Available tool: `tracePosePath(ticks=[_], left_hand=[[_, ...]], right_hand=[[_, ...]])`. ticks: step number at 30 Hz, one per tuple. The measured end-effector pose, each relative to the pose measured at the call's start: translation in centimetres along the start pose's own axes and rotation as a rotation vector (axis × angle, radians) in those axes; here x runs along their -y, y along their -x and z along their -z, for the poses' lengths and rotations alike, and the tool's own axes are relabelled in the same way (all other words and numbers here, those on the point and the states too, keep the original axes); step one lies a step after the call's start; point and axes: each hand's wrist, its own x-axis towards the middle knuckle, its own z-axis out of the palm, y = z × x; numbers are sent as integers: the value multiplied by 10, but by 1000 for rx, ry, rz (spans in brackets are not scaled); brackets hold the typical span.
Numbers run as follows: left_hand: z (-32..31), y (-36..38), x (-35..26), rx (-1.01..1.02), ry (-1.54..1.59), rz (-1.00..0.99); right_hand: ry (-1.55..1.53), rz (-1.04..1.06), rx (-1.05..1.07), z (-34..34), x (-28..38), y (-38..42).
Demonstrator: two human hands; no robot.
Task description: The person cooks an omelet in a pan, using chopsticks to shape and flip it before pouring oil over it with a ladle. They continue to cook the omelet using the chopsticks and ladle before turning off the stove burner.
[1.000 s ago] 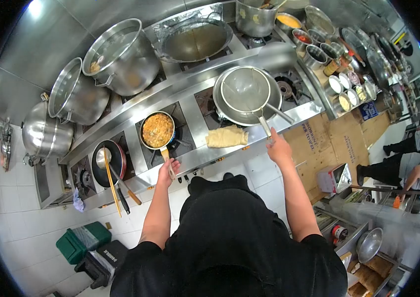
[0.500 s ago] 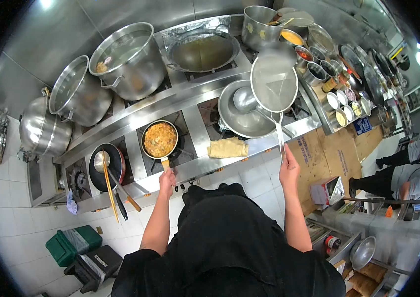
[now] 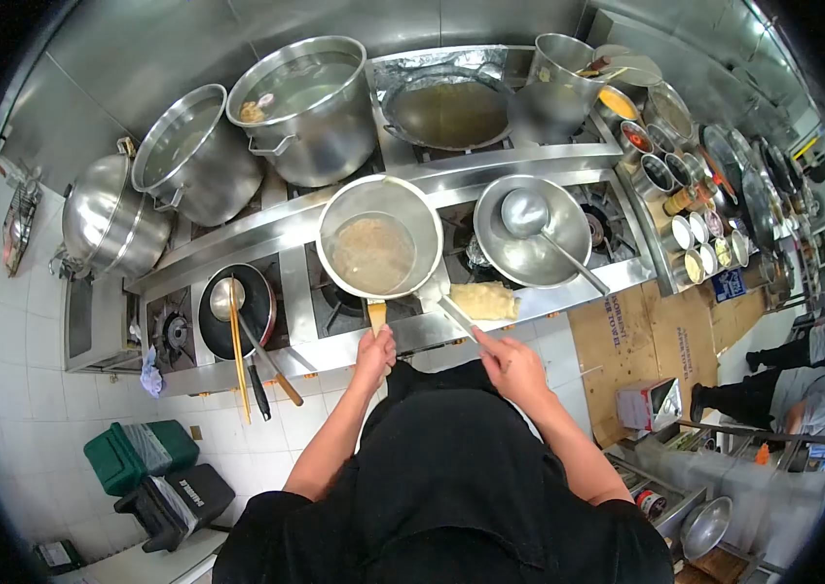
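Note:
My left hand (image 3: 373, 354) is closed round the yellowish pan handle (image 3: 377, 315) at the front of the stove. A pale metal saucepan (image 3: 429, 237) covers the pan itself and the browned food in it. My right hand (image 3: 513, 367) grips the saucepan's long flat handle, which slants up and left over the stove edge. Inside the saucepan, a cloudy brownish patch shows at the bottom. A folded cream cloth (image 3: 485, 302) lies on the stove rim beside that handle. Right of the saucepan, a ladle (image 3: 526, 213) rests in a steel wok (image 3: 539, 268).
Large stockpots (image 3: 318, 146) and an oil-filled wok (image 3: 451, 112) stand along the back. To the left is a black frying pan (image 3: 215, 336) with chopsticks (image 3: 240, 365) across it. Small ingredient tins (image 3: 677, 234) fill the right side. People (image 3: 806, 380) are at far right.
The saucepan has moved left with my right hand, from over the steel wok to over the pan in my left hand, hiding the food. The camera view has shifted too.

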Motion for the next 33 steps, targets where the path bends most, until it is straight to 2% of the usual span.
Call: tracePosePath(ticks=[3, 6, 9, 11, 13, 19, 21, 23, 24, 26, 29, 31, 33], left_hand=[[-24, 6, -30, 32, -21, -23], [-43, 5, -50, 52, -61, -66], [-65, -10, -83, 70, -113, -143], [-90, -22, -113, 25, -295, -210], [-116, -43, -143, 25, -310, -272], [-200, -144, -235, -59, -671, -403], [-216, -186, -255, -131, -919, -484], [-225, -230, -267, -246, -1152, -591], [-233, -237, -277, -244, -1164, -591], [-251, -246, -290, -253, -1390, -540], [-294, -231, -307, -266, -1534, -447], [-317, -223, -312, -293, -1605, -470], [-334, -223, -318, -296, -1861, -499]], right_hand=[[77, 84, 18, -7, 18, -20], [145, 17, 77, 4, 34, -36], [180, 45, 42, 22, 36, -62], [143, 19, 59, 41, 37, -87], [5, 33, 43, 59, 28, -117], [-239, 62, -46, 74, -27, -240], [-292, 94, -92, 71, -48, -277], [-500, -21, 23, 68, -65, -303], [-511, -25, 18, 56, -78, -316], [-681, 15, -13, 32, -101, -336], [-896, -38, 28, 34, -100, -335], [-974, -29, 19, 18, -104, -339], [-1133, -69, -33, 8, -102, -341]])
